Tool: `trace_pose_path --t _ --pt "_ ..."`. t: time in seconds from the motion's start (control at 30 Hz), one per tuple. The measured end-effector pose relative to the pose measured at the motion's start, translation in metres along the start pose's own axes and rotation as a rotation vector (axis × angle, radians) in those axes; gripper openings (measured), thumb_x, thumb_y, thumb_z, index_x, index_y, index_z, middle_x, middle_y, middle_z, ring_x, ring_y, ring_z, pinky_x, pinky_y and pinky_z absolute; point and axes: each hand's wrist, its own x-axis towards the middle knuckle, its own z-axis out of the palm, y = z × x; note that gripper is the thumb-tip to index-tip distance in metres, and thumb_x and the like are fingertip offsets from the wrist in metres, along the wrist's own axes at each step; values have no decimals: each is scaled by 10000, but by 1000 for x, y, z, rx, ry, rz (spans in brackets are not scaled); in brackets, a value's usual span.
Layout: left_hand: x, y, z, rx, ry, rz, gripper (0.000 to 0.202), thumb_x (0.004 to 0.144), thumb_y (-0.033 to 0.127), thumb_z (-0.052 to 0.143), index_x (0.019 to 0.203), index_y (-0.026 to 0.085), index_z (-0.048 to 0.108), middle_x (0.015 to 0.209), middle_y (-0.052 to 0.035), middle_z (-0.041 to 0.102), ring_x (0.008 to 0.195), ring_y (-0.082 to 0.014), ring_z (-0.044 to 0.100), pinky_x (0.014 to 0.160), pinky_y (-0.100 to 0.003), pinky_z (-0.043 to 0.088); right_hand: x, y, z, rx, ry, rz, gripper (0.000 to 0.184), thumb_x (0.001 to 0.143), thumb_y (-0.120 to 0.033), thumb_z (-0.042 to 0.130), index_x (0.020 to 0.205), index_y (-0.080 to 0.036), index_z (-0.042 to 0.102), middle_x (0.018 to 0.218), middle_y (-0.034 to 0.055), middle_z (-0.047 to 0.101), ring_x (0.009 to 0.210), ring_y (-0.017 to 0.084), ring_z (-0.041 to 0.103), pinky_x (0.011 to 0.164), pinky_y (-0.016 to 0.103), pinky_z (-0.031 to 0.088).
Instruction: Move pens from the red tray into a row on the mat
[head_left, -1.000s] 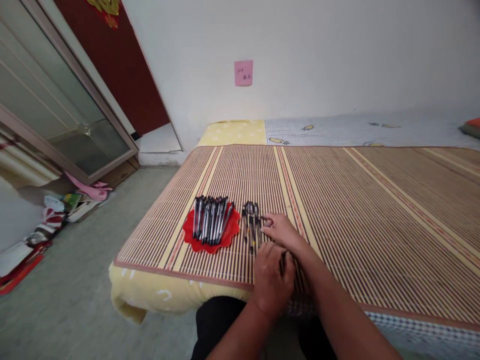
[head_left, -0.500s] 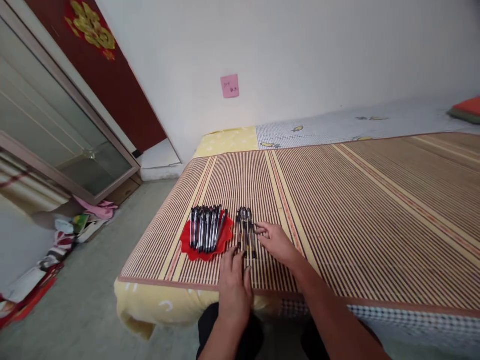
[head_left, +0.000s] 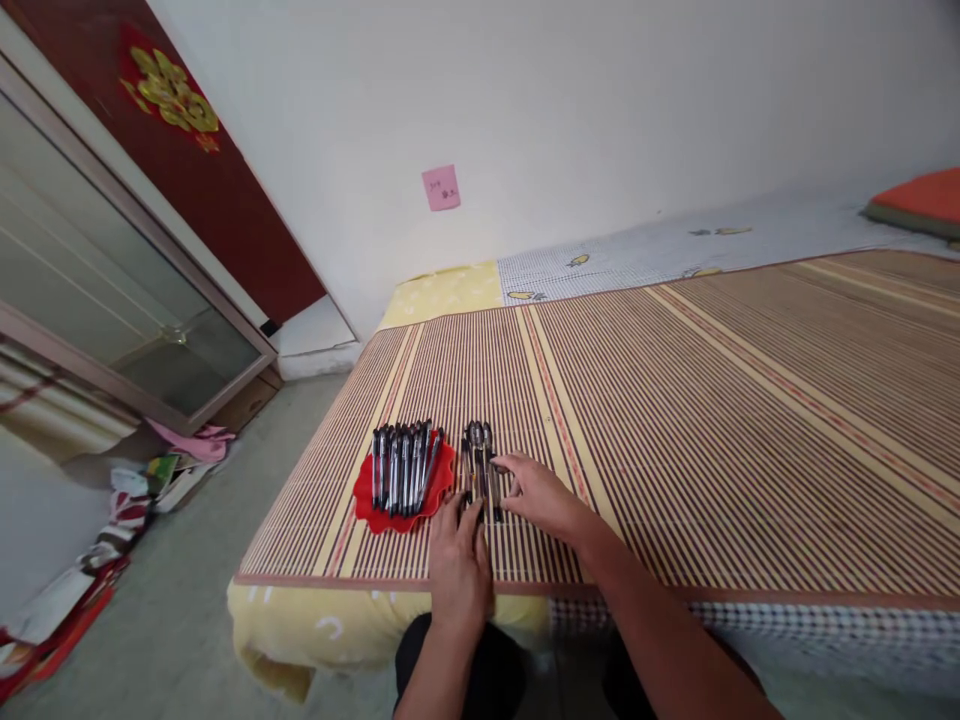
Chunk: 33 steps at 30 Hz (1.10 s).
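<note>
A small group of capped pens (head_left: 481, 470) with clear barrels and black caps lies side by side on the striped mat, tips pointing away from me. At their lower ends rests my left hand (head_left: 457, 555), palm down, fingers stretched out and touching or very near the pens. My right hand (head_left: 536, 495) is at their right side, its index fingertip against the rightmost pen and the thumb apart below. Just left of them, a red scalloped plate (head_left: 363, 490) bears a row of several similar pens (head_left: 405, 468), their caps reaching past its far rim.
The striped mat (head_left: 637, 430) covers a bed against a white wall with a pink note (head_left: 441, 188). An orange cushion (head_left: 919, 200) sits far right. Left of the bed are a glass-panelled cabinet (head_left: 150, 290) and clothes (head_left: 127, 510) on the floor.
My right index finger has come in against the rightmost pen, and the thumb has spread lower. The left hand stays by the pens' lower ends. The view has shifted slightly.
</note>
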Motion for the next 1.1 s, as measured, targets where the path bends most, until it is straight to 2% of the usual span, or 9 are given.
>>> trace_pose_path --t 0.17,0.4,0.8,0.97,1.1 --pt "2 -3 4 -5 -1 -18 421 892 32 481 1239 210 640 1319 -120 572 1233 -291 514 1047 -534 470 -1 -3 2 -59 4 1 552 723 -38 678 1261 -140 617 1177 97 586 710 114 599 763 300 504" --pt "3 2 2 -41 -9 -4 370 917 166 563 1283 206 599 1342 -136 562 1275 -317 498 1054 -562 458 -2 -7 2 -124 17 -14 492 754 -52 648 1238 -137 624 1162 103 592 840 164 607 809 311 486" --pt "4 -2 6 3 20 22 308 930 130 518 1199 187 658 1322 -146 578 1248 -308 524 1033 -554 485 -1 -6 2 -108 14 -39 478 767 -90 660 1242 -137 629 1165 99 606 884 173 613 815 299 485" --pt "5 -1 3 14 27 47 349 920 94 503 1216 204 652 1332 -134 568 1254 -304 520 1034 -555 487 -2 -9 0 -113 2 -48 465 774 -93 650 1238 -125 636 1158 116 622 951 196 626 879 321 485" --pt "7 3 0 20 -15 98 406 898 60 510 1240 234 644 1385 -116 542 1312 -307 471 1072 -573 448 -3 -12 -4 -116 -8 -58 467 780 -59 614 1240 -139 638 1188 123 641 1083 221 612 996 352 448"
